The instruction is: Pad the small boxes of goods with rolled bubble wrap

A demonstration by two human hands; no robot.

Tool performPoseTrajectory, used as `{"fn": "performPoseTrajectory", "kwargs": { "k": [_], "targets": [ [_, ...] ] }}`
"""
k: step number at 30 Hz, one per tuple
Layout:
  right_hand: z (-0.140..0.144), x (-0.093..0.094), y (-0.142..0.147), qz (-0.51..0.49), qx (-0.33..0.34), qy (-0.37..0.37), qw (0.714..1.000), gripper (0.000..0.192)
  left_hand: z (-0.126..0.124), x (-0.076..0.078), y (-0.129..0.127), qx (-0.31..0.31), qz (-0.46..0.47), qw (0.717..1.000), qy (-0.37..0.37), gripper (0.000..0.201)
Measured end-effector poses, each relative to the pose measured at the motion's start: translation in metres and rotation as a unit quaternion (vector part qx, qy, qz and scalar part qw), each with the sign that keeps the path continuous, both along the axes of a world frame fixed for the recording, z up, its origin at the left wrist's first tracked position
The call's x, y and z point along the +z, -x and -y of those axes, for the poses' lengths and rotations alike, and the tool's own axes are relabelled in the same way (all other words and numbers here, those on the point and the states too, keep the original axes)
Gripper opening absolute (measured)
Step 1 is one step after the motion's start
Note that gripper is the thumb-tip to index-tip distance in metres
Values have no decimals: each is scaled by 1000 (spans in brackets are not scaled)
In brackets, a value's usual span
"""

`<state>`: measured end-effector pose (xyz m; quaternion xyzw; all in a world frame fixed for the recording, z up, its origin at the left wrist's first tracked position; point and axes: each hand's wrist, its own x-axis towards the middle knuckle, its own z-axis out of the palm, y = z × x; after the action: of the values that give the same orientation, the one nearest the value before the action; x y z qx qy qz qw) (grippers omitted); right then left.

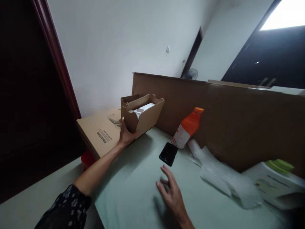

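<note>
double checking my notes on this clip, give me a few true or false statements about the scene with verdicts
1. The left hand holds the small open cardboard box. True.
2. The black phone is in the right hand. False: it lies on the table, just beyond the spread fingers.
3. The bottle has an orange cap. True.
4. The bottle stands upright. False: it leans tilted against the cardboard wall.
5. Something white lies inside the small box. True.
</note>
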<state>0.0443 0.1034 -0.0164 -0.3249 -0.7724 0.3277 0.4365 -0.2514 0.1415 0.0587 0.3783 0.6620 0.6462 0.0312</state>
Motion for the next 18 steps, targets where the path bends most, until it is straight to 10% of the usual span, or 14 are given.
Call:
{"fn": "performPoseTrajectory", "kwargs": {
  "k": [3,8,18],
  "targets": [
    [15,-34,-20,43,7,8,999,31,-45,-3,9,20,-7,999,47,117],
    [19,-40,-32,75,31,15,997,33,-89,-19,18,42,-2,993,108,115],
    [20,-43,-33,88,40,5,995,26,-97,-45,19,57,-12,991,116,106]
  ]
}}
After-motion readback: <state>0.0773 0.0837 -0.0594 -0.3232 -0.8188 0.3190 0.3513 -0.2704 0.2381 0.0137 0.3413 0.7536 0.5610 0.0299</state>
